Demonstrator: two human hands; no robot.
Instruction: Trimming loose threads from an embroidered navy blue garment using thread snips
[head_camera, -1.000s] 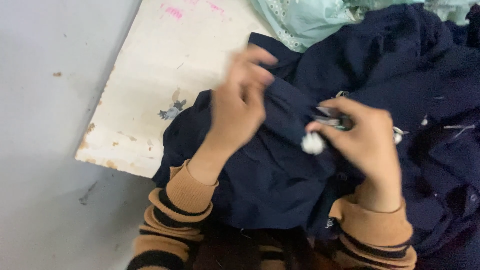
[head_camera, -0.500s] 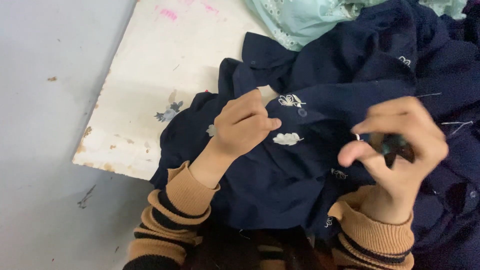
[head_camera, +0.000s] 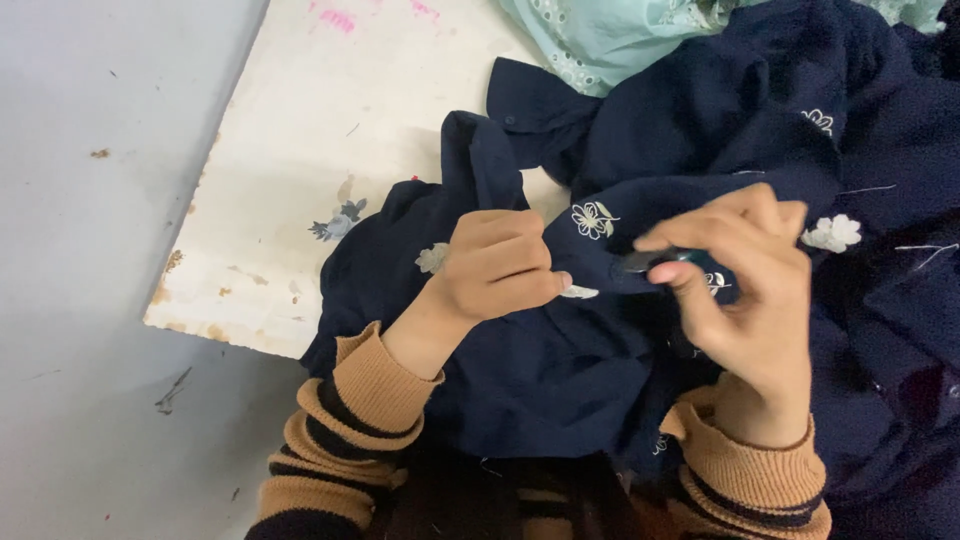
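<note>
A dark navy garment (head_camera: 690, 140) with white embroidered flowers (head_camera: 593, 219) lies bunched over a white board and my lap. My left hand (head_camera: 497, 267) pinches a fold of the navy fabric near a small white flower. My right hand (head_camera: 745, 275) is closed around a small dark metal tool (head_camera: 645, 262), perhaps thread snips, with its tip against the fabric just below the embroidered flower. Both wrists wear tan and dark striped knit cuffs. Loose white threads (head_camera: 925, 250) trail on the cloth at the right.
A scuffed white board (head_camera: 300, 160) with pink marks and a small blue flower print sits on the grey floor (head_camera: 80, 300). A pale mint lace fabric (head_camera: 610, 35) lies at the top, partly under the navy garment.
My right hand has come down and left, bringing the tool to the fabric beside my left hand. My left hand has shifted its grip and the embroidered flower has turned up into view.
</note>
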